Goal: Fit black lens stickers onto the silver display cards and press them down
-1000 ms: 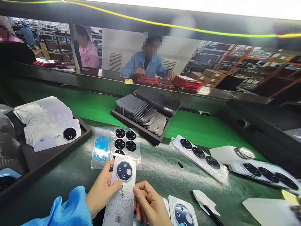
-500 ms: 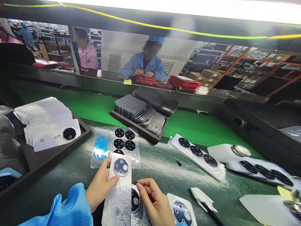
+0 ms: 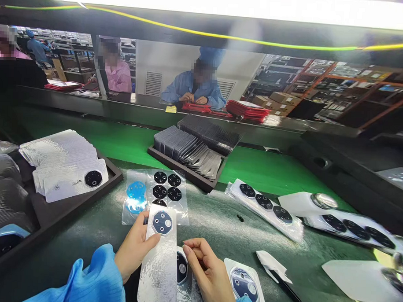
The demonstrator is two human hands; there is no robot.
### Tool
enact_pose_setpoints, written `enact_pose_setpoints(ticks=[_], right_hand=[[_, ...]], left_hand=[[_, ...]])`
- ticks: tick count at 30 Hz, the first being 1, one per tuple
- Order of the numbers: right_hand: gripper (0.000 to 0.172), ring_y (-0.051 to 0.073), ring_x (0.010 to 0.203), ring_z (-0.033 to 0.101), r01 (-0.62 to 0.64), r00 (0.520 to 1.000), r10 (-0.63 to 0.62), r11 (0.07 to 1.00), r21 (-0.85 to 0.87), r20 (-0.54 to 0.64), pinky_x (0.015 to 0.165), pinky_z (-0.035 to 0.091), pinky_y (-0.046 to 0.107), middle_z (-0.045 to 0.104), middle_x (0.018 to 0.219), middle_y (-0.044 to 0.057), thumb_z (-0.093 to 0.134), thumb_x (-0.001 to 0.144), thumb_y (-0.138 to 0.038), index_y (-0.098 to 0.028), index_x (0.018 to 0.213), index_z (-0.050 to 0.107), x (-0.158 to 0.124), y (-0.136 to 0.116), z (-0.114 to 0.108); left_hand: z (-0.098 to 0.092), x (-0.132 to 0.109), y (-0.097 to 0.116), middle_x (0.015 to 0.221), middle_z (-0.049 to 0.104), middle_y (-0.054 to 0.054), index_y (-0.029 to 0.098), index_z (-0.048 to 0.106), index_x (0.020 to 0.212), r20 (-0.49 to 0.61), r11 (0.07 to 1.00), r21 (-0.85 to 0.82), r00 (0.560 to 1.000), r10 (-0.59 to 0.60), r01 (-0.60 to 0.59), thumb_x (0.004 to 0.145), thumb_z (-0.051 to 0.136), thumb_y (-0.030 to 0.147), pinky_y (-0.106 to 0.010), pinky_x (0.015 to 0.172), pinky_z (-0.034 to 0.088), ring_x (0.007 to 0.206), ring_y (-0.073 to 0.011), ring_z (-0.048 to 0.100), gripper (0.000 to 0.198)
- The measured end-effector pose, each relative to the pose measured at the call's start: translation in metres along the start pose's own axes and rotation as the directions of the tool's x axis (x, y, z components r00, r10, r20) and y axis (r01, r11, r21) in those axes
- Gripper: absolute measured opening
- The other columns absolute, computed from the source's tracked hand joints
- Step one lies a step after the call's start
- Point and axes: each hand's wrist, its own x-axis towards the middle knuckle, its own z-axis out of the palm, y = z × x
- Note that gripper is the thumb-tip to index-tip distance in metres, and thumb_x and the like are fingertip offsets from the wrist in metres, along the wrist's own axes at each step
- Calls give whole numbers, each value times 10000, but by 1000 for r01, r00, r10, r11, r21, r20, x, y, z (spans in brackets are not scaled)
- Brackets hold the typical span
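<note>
My left hand (image 3: pixel 135 245) grips a silvery, textured phone back cover (image 3: pixel 158 264) by its left edge, thumb on its face. An octagonal dark-blue camera area with round holes marks the cover's upper end. Just right of it is my right hand (image 3: pixel 208 272), fingers curled and thumb against the index finger; whether something small is pinched there is hidden. Partly covered by the held piece and my right hand lies a second cover (image 3: pixel 182 268). Another cover (image 3: pixel 243 284) shows beyond my right wrist. Clear sheets with black octagonal stickers (image 3: pixel 159 192) and blue stickers (image 3: pixel 135 197) lie just behind.
A dark tray (image 3: pixel 113 167) of fanned silver covers stands left. Another tray (image 3: pixel 200 182) holds grey panels on the green mat. To the right lie bagged sticker strips (image 3: pixel 263 200), a black-handled tool (image 3: pixel 289 288) and white sheets under metal weights (image 3: pixel 323 200). Co-workers sit opposite.
The held cover has tilted very slightly and its glare has shifted. Both my hands stay nearly in place. The co-worker opposite has bent the head lower.
</note>
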Motion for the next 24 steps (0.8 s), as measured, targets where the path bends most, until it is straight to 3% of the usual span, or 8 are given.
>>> enact_pose_setpoints(ticks=[11,24], right_hand=[[291,139,553,531,28,999,-28,1000,-9,-22,525,392,215,579,588,-29,501,920,-485,-204,893,573,2,-2,-1],[292,132,557,495,16,1000,-16,1000,-22,1,524,375,212,549,593,-36,491,926,-484,-202,912,569,1,2,-1]], left_hand=[[2,0,1,969,710,-77,213,352,1253,1,1000,-19,1000,-8,8,779,725,418,-339,753,491,866,-252,687,637],[5,-3,12,959,707,-78,201,339,1233,-7,999,-8,999,-54,54,752,731,436,-360,778,487,867,-252,677,663]])
